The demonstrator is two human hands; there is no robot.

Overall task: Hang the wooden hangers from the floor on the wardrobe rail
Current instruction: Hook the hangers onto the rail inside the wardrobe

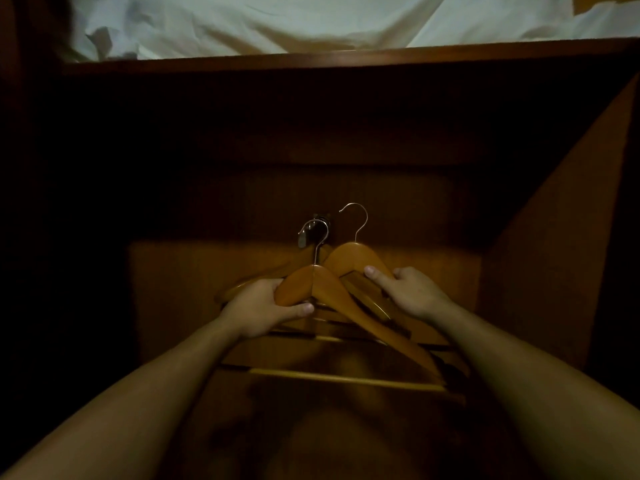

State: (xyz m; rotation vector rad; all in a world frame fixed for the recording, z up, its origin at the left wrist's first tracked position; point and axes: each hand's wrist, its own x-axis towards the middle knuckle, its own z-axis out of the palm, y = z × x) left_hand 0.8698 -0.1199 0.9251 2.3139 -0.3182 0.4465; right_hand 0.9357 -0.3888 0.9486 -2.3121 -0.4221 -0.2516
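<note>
Dark reddish-brown wood forms the wardrobe compartment [540,271], whose walls and back panel fill most of the view in deep shadow. Above its top edge lies crumpled white bed linen [277,22].

Inside the compartment is a cluster of wooden hangers, and two bare forearms reach in to them. The lowest hanger's pale crossbar [346,377] runs across between the forearms. Another hanger end [235,289] shows behind the left hand.

The left hand [258,308] grips the left shoulder of the nearer hanger [332,289], with the fingers curled over the top and the thumb pressed underneath. The right hand [412,292] holds the right arm of the farther hanger [349,258], with the thumb laid along the wood and the fingers wrapped behind it.

Both hangers stand with their hooks up. The farther hanger's metal hook [358,216] stands free against the back panel. The nearer hanger's hook [320,237] overlaps a small dark round fitting [322,221] on the panel. Whether it catches on the fitting cannot be told.
</note>
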